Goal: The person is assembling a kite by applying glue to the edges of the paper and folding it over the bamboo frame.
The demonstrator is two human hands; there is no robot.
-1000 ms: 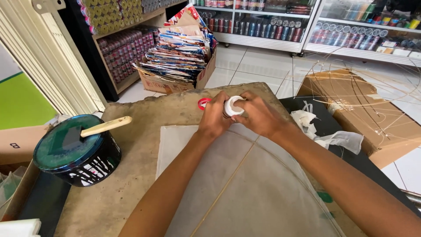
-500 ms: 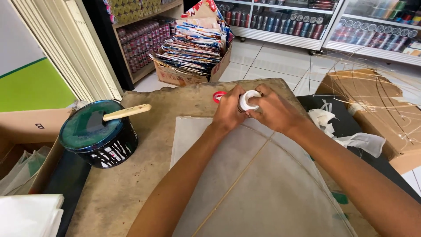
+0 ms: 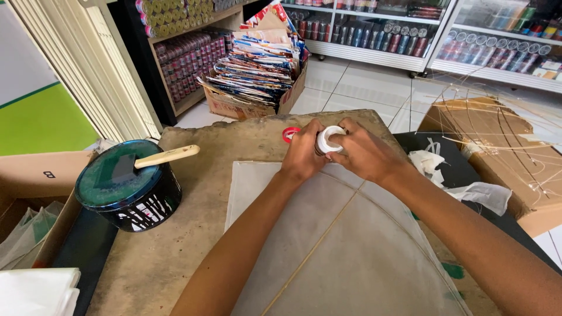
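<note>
While both hands point(image 3: 336, 153) meet, white roll point(image 3: 326, 139) pinched between, above kite paper point(image 3: 328, 246).

left hand point(image 3: 301, 153) — unchanged grip | right hand point(image 3: 364, 153) — fingers curled further over white spool point(image 3: 328, 139) | red ring point(image 3: 290, 134) — more exposed

left hand point(image 3: 302, 157), right hand point(image 3: 364, 155), fingers curled, touching

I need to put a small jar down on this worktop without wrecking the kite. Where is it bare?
Bare brown worktop lies between the black tub and the kite paper, and along the far edge left of the red ring. It is crowded where the left hand and right hand hold the white roll.
</note>
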